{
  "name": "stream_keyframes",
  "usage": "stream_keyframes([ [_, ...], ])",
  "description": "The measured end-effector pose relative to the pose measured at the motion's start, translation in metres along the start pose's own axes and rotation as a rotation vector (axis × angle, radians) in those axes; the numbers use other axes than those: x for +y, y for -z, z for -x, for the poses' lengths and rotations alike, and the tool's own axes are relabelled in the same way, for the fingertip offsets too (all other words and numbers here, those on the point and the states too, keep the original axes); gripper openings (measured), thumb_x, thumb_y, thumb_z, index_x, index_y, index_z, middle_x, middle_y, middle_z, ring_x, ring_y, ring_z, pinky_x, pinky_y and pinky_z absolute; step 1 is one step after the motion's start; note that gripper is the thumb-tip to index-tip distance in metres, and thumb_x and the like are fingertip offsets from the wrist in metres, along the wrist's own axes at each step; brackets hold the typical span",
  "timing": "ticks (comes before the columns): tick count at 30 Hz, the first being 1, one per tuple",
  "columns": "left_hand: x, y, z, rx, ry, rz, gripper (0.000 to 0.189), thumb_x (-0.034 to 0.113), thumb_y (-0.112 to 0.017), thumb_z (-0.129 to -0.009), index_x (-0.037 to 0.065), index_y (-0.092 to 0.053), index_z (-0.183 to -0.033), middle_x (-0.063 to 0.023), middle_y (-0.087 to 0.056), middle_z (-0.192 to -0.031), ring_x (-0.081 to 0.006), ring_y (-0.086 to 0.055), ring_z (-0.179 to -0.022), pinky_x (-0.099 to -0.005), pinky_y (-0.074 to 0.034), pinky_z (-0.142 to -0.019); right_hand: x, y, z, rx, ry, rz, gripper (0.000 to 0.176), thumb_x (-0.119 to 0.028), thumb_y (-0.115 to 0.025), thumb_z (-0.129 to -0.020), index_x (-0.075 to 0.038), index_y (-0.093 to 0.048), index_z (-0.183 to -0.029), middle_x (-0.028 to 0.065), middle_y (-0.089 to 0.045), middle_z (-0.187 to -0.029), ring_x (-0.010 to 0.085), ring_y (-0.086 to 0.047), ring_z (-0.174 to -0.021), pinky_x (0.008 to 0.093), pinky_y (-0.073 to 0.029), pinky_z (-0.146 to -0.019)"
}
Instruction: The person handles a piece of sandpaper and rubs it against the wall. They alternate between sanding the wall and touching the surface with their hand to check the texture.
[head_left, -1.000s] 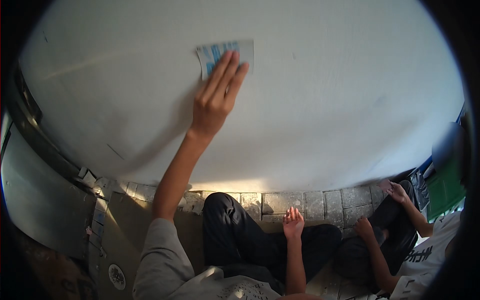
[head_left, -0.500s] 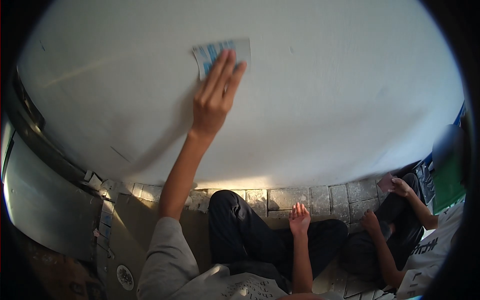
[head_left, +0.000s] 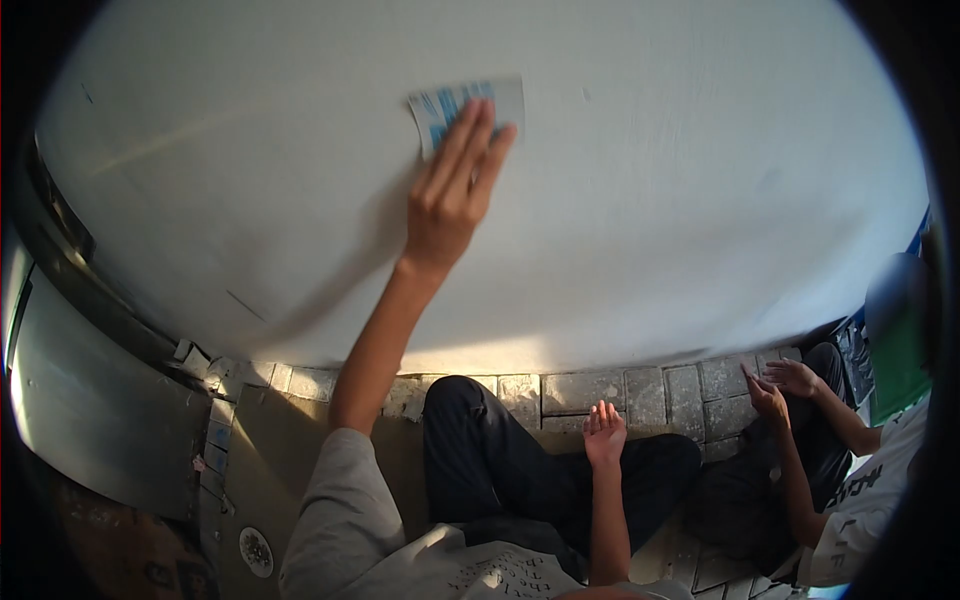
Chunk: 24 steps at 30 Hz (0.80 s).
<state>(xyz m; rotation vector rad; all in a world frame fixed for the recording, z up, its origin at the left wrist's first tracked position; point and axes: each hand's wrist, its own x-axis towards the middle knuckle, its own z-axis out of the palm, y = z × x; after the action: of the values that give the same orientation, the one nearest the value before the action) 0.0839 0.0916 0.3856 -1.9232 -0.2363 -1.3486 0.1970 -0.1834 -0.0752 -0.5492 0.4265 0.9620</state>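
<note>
My left hand (head_left: 450,205) reaches up and lies with fingers stretched over a sheet of sandpaper (head_left: 430,108), pressing it against a large white panel (head_left: 650,200). The sheet's pale back with blue print faces me, and its left corner lifts a little; the fingers cover its lower middle. My right hand (head_left: 604,436) rests palm up above my folded leg (head_left: 640,485), fingers extended and holding nothing.
A co-worker (head_left: 870,500) in a white shirt sits close on the right, both hands (head_left: 780,385) near each other. Grey paving bricks (head_left: 585,393) run along the panel's foot. A curved metal sheet (head_left: 100,400) stands at left, and a round drain cover (head_left: 256,552) lies below it.
My left hand and the sandpaper appear slightly further right in view, as does the surrounding scene. The co-worker's hands have come together, and the brownish piece held before no longer shows.
</note>
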Motion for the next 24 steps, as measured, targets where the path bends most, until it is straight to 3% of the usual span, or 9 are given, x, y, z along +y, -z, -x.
stream_keyframes([
  [3, -0.026, 0.005, -0.059, 0.143, 0.006, -0.082, 0.042, -0.003, -0.07, -0.084, 0.012, -0.067, -0.124, -0.0094, -0.065, -0.131, -0.0239, -0.058, -0.128, -0.0335, -0.056, -0.102, 0.002, 0.003, -0.002, -0.002, 0.002, -0.021, 0.03, -0.028, -0.054, -0.099, -0.015, -0.058, -0.125, 0.0005, -0.061, -0.132, 0.0214, -0.06, -0.116, 0.0401, -0.05, -0.092],
  [6, -0.02, 0.005, -0.058, 0.15, 0.026, -0.068, 0.041, -0.004, -0.07, -0.084, 0.01, -0.068, -0.123, -0.0108, -0.065, -0.13, -0.0247, -0.058, -0.128, -0.0335, -0.056, -0.102, 0.003, 0.009, -0.005, -0.035, 0.002, -0.035, 0.027, -0.027, -0.055, -0.098, -0.015, -0.06, -0.122, 0.0009, -0.064, -0.126, 0.022, -0.061, -0.114, 0.0408, -0.051, -0.092],
  [12, 0.039, 0.001, 0.031, -0.036, 0.092, 0.087, 0.042, -0.004, -0.069, -0.085, 0.013, -0.068, -0.124, -0.0092, -0.066, -0.129, -0.0236, -0.056, -0.129, -0.0332, -0.056, -0.103, 0.004, 0.005, 0.0, -0.024, -0.005, -0.067, 0.03, -0.026, -0.049, -0.102, -0.013, -0.055, -0.128, 0.0033, -0.061, -0.126, 0.0234, -0.061, -0.113, 0.0409, -0.052, -0.091],
  [19, -0.019, -0.006, -0.07, 0.222, -0.005, -0.042, 0.043, -0.002, -0.069, -0.085, 0.015, -0.068, -0.124, -0.0085, -0.068, -0.127, -0.0241, -0.058, -0.128, -0.0336, -0.057, -0.1, 0.003, 0.005, -0.003, -0.023, 0.01, -0.031, 0.032, -0.026, -0.049, -0.102, -0.013, -0.054, -0.13, 0.0037, -0.06, -0.127, 0.0232, -0.06, -0.113, 0.0408, -0.051, -0.091],
  [22, -0.005, -0.004, -0.048, 0.167, 0.032, -0.018, 0.043, -0.002, -0.069, -0.085, 0.015, -0.067, -0.125, -0.0082, -0.068, -0.127, -0.0246, -0.058, -0.128, -0.0341, -0.056, -0.101, 0.003, 0.004, 0.0, -0.013, 0.008, -0.026, 0.032, -0.026, -0.049, -0.102, -0.013, -0.053, -0.131, 0.0036, -0.059, -0.128, 0.0231, -0.06, -0.114, 0.0407, -0.05, -0.091],
  [24, 0.018, -0.001, 0.003, 0.094, 0.057, 0.04, 0.044, -0.002, -0.068, -0.085, 0.015, -0.067, -0.125, -0.0081, -0.067, -0.128, -0.0247, -0.057, -0.129, -0.0343, -0.056, -0.102, 0.002, 0.003, 0.0, -0.011, 0.011, -0.018, 0.032, -0.026, -0.05, -0.102, -0.013, -0.053, -0.132, 0.0037, -0.059, -0.129, 0.0231, -0.06, -0.114, 0.0408, -0.05, -0.091],
])
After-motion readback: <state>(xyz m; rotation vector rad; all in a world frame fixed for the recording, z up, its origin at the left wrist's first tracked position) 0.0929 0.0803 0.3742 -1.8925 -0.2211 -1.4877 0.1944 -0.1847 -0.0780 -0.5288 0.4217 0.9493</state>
